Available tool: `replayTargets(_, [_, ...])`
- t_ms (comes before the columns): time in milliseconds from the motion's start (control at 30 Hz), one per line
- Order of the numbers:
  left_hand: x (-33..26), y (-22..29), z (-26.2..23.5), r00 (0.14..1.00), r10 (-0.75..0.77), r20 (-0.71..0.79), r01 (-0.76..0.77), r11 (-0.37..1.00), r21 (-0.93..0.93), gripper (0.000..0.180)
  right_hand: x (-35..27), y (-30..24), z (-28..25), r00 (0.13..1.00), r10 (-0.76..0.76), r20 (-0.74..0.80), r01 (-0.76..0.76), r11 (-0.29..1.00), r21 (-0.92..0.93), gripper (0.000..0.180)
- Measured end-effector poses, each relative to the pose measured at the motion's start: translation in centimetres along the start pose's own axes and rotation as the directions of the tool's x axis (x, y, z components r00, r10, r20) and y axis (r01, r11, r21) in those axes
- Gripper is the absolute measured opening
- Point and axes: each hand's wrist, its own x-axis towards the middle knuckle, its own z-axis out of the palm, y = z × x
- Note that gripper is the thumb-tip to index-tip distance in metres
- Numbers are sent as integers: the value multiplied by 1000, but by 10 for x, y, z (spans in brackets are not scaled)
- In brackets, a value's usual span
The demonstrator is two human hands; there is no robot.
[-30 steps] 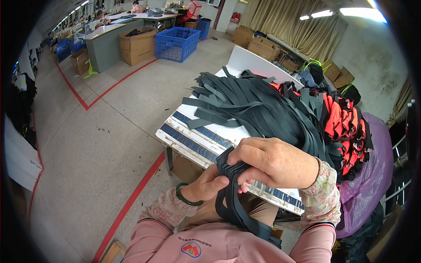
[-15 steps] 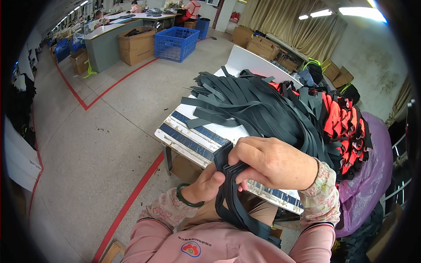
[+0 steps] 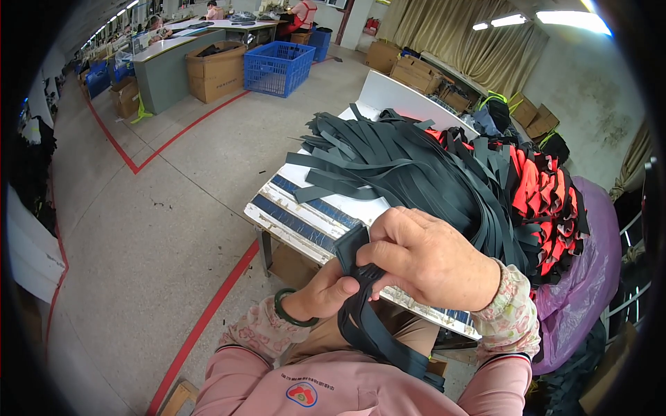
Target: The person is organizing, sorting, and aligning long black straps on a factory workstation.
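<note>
clamped on dark strap bundle (image 3: 378,347) — wrapped by left hand (image 3: 321,292), pinched by right hand (image 3: 433,260), just in front of white table (image 3: 298,208). showing more flat face at top than 1 s ago — likely means leafing through strap by strap.

The left hand (image 3: 322,291) and the right hand (image 3: 431,260) hold a bunch of dark straps (image 3: 369,334) that hangs down over the lap. A big pile of dark strips (image 3: 423,166) lies on a white table (image 3: 357,206). Red and black cloth (image 3: 538,187) and a purple bag (image 3: 593,277) are on the right.
</note>
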Motion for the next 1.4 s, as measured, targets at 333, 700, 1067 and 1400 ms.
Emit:
replayTargets(333, [7,6,4,993,30,112,-22,997,-73,61,5,-6,-21,996,77,50,-83,990,118,49])
replayTargets(700, [3,-1,3,995,-1,98,17,987,-158,69,0,-3,-6,998,12,66,-20,993,119,51])
replayTargets(1067, [13,13,-5,957,-119,263,134,990,-38,48,-2,-4,-10,998,17,65,-28,984,175,58])
replayTargets(1400, [22,25,-1,911,-314,266,272,945,182,44,-5,8,-11,993,-44,105,22,979,204,42])
